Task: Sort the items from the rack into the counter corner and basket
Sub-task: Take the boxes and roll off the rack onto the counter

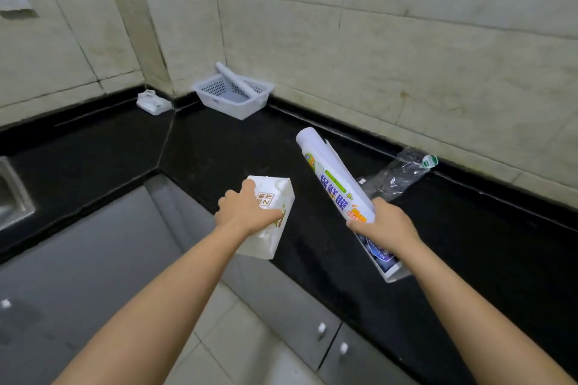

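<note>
Both forearms reach in from the bottom edge, each hand carrying something above the front edge of the black counter (219,147). Fingers of the left hand (247,212) curl over the top of a white carton (272,219), thumb along its printed side, so the carton hangs tilted in the air, partly over the counter edge and partly over the grey cabinet fronts (281,297) below. Beside it, the right hand (383,223) wraps around the lower part of a roll of cling film (336,178) (white, with blue and orange lettering), which slants up and away toward the wall; its lower end, with a dark blue label, sticks out beneath the hand.

Just beyond the roll, a crumpled clear plastic bottle (397,175) with a green-and-white cap lies on the counter close to the right wall. Further back, a white basket (233,97) with perforated sides sits in the counter corner against the tiled wall (375,25), and a white tube (234,78) leans across it, one end poking over the rim. Left of the basket, past the jutting wall corner, a small white object (153,102) rests on the counter; what it is I cannot tell. At the far left edge, part of a steel sink (12,194) shows.
</note>
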Demonstrator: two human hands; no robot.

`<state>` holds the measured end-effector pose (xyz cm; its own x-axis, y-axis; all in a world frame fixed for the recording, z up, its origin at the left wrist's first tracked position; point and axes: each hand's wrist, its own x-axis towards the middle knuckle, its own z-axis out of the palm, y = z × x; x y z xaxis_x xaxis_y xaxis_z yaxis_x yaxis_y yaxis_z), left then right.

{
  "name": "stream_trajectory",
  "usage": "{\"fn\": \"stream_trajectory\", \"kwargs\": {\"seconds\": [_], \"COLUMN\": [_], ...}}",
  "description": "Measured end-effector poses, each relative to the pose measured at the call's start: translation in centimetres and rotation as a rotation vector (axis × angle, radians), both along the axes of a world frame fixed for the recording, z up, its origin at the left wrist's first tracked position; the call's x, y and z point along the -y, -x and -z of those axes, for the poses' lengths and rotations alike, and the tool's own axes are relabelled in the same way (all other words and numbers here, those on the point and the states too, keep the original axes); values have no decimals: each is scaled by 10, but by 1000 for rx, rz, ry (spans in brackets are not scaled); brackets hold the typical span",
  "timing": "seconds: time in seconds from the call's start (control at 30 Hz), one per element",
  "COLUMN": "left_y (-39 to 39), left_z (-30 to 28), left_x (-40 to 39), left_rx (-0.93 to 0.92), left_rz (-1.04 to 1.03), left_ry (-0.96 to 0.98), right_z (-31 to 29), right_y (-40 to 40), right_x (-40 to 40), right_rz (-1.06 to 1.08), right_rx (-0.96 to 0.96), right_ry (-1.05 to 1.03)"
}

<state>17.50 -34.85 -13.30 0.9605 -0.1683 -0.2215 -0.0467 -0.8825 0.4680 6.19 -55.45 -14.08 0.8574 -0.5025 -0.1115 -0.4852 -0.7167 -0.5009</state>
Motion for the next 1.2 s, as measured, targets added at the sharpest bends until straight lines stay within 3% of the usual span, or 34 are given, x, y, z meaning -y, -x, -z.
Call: {"fn": "stream_trajectory", "kwargs": {"seconds": [0.33, 0.57, 0.7, 0.9, 1.2], "left_y": [-75, -59, -38, -15, -21], "left_z": [28, 55, 78, 108, 126], "left_x": [140, 226, 254, 289, 296], "left_rx": [-88, -133, -173, -117, -13], "left_rz": [442, 839, 898, 926, 1027], "left_ry": [-16, -10, -21, -77, -89], "right_z": [26, 61, 79, 109, 131], "right_y": [11, 34, 40, 42, 34], "right_x": [69, 64, 61, 69, 67], "right_rz": [520, 886, 1048, 1180, 1160], "right_rx": [-41, -212, -269, -361, -536], "right_ry": [29, 20, -28, 7, 55]}}
